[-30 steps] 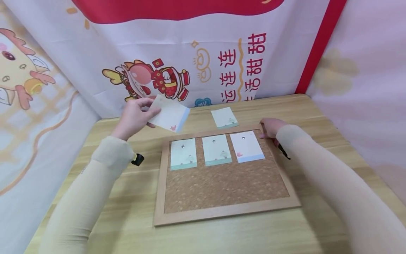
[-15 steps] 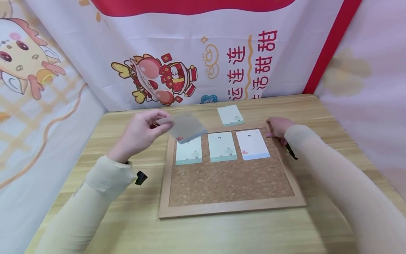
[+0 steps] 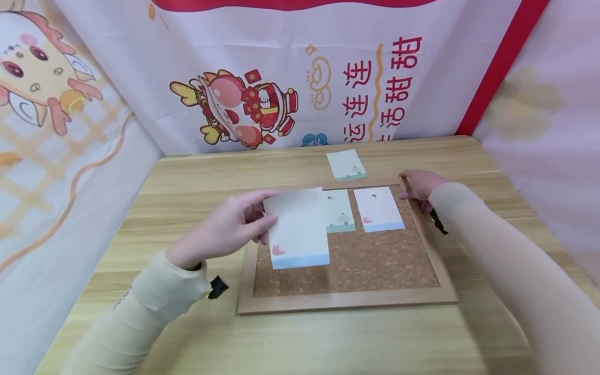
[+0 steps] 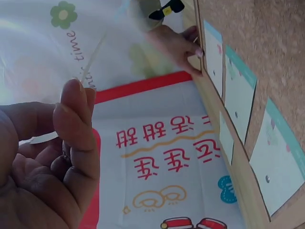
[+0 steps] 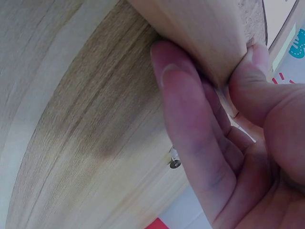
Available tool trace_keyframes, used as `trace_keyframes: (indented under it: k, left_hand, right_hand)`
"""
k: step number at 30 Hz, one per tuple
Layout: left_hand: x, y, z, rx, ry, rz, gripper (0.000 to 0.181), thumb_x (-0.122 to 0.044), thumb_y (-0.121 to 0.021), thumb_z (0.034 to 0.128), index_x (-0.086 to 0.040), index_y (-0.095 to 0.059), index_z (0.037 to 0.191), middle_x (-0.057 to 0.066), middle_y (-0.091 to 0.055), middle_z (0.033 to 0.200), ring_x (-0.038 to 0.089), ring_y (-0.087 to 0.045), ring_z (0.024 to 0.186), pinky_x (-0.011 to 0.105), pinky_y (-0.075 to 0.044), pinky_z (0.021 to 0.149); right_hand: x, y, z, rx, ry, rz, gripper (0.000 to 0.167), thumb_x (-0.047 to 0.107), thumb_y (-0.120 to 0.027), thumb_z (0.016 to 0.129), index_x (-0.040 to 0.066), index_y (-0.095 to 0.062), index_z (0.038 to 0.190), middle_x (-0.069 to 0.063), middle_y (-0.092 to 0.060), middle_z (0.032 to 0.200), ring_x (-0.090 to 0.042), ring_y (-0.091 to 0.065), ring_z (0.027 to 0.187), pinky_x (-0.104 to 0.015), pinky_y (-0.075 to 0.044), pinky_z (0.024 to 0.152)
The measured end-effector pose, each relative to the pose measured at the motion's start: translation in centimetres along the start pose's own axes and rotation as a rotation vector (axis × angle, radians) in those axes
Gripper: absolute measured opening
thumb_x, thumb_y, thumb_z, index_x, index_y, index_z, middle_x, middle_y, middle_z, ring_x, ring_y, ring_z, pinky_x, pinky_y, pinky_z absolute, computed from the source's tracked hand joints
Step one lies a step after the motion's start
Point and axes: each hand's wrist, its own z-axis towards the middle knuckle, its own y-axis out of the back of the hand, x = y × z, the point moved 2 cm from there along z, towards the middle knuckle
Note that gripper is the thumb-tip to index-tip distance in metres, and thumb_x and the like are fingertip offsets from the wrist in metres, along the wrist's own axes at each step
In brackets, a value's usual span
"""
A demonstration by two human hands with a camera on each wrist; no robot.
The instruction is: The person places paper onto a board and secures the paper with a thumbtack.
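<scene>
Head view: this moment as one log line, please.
left hand: pinches blue-edged note; right hand: grips corkboard frame; loose green-edged note: on table

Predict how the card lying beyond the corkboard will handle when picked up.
The card beyond the corkboard is probably light and bendable, as it looks like thin paper. Its edges may be awkward to lift, since it lies flat on the table. It appears unpinned, so it would likely slide if pushed.

Over the corkboard (image 3: 384, 265), lower right is passable; a held card (image 3: 300, 224) blocks upper left.
</scene>
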Motion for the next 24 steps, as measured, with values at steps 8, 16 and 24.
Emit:
trace_keyframes:
  k: [8, 16, 24]
  left_hand:
    - [0.5, -1.4, 0.0, 0.017, 0.056, -0.026, 0.046, -0.008, -0.07, 0.0924, -0.018, -0.055, 0.134, 0.007, -0.066, 0.071, 0.018, -0.064, 0.061, 0.037, -0.056, 0.059]
    - [4.6, -2.6, 0.4, 0.069, 0.186, 0.034, 0.029, -0.012, -0.074, 0.0904, -0.008, -0.062, 0.116, 0.0, -0.068, 0.073, 0.028, -0.065, 0.063, 0.037, -0.054, 0.057]
    - [8.7, -3.0, -0.3, 0.101, 0.331, -0.011, 0.03, -0.009, -0.073, 0.0903, -0.006, -0.061, 0.118, 0.004, -0.065, 0.068, 0.027, -0.061, 0.061, 0.03, -0.047, 0.053]
  right_hand:
    - [-0.3, 0.1, 0.2, 0.009, -0.036, 0.028, 0.071, 0.02, -0.058, 0.101, 0.007, -0.016, 0.156, -0.037, -0.037, 0.129, -0.033, -0.065, 0.069, -0.04, -0.057, 0.057]
    - [-0.3, 0.1, 0.0, 0.022, -0.054, 0.077, 0.075, 0.019, -0.059, 0.1, 0.01, -0.012, 0.158, -0.035, -0.032, 0.133, -0.036, -0.064, 0.073, -0.043, -0.057, 0.057]
    - [-0.3, -0.2, 0.1, 0.025, -0.048, 0.083, 0.074, 0.018, -0.06, 0.1, 0.009, -0.013, 0.157, -0.035, -0.033, 0.13, -0.035, -0.064, 0.075, -0.042, -0.057, 0.057]
